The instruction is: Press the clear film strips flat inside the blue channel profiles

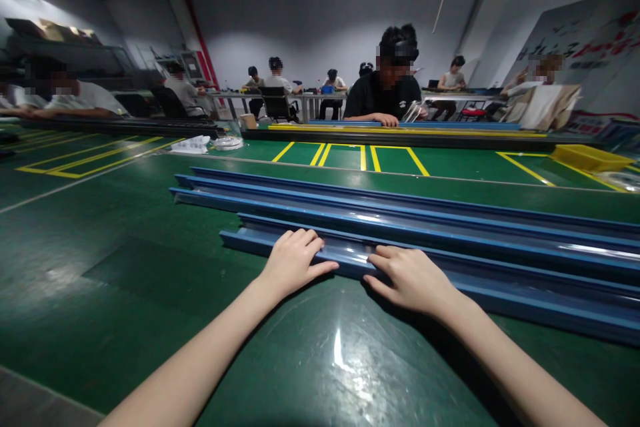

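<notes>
A long blue channel-shaped rail [347, 255] lies on the green tabletop close in front of me, running off past the right edge of the view. My left hand [293, 259] grips its near wall towards the left end, fingers over the rim and inside the channel, thumb on the outer side. A short way to the right, my right hand [407, 275] holds the same wall in a like grip, its thumb low on the outside. Just beyond, more blue rails [300, 209] lie side by side, nearly parallel to the first.
The green table [150, 340] bears yellow tape outlines. Across it, a co-worker [385, 87] leans over black and yellow rails [425, 130]. A yellow tray [590, 158] stands at right; a white package [190, 145] and coiled material [229, 143] lie at left. Several people sit farther back.
</notes>
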{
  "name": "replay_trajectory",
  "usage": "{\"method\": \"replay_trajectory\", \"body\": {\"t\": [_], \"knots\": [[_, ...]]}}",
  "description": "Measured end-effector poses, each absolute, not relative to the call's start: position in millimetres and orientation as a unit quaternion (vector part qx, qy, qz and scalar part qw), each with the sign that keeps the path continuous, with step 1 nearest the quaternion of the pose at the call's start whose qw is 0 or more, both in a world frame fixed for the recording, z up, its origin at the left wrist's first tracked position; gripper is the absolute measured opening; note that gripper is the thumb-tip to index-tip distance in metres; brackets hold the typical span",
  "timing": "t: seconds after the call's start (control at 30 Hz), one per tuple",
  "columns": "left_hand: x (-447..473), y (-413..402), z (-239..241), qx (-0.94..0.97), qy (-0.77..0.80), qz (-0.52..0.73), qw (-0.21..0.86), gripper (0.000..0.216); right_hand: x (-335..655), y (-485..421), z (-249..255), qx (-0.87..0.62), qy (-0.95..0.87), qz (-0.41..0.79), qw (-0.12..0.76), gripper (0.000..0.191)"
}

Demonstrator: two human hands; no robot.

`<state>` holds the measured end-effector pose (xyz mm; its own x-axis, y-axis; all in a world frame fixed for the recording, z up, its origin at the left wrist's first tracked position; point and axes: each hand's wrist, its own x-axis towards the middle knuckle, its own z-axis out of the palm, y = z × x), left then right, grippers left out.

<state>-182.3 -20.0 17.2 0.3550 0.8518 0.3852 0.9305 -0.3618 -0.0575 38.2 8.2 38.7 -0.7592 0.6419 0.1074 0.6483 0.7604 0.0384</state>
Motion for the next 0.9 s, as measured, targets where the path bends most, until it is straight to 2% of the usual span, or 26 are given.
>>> {"method": "replay_trajectory", "body": {"t": [0.2, 0.53, 0.9], "knots": [[-186.5, -18.9, 17.7, -0.823, -0.534, -0.158, 0.110, 0.041, 38.7, 8.9, 39.6, -0.357, -0.932, -0.009, 0.052, 0.027], [-195.0, -19.0, 26.8, -0.820, -0.534, -0.207, -0.005, 0.032, 44.9, 18.7, 41.0, -0.359, -0.901, 0.201, 0.136, 0.017], [-196.9, -19.3, 21.7, -0.809, -0.536, -0.238, 0.030, 0.036, 46.6, 21.7, 42.2, -0.359, -0.886, 0.261, 0.137, 0.021]]}}
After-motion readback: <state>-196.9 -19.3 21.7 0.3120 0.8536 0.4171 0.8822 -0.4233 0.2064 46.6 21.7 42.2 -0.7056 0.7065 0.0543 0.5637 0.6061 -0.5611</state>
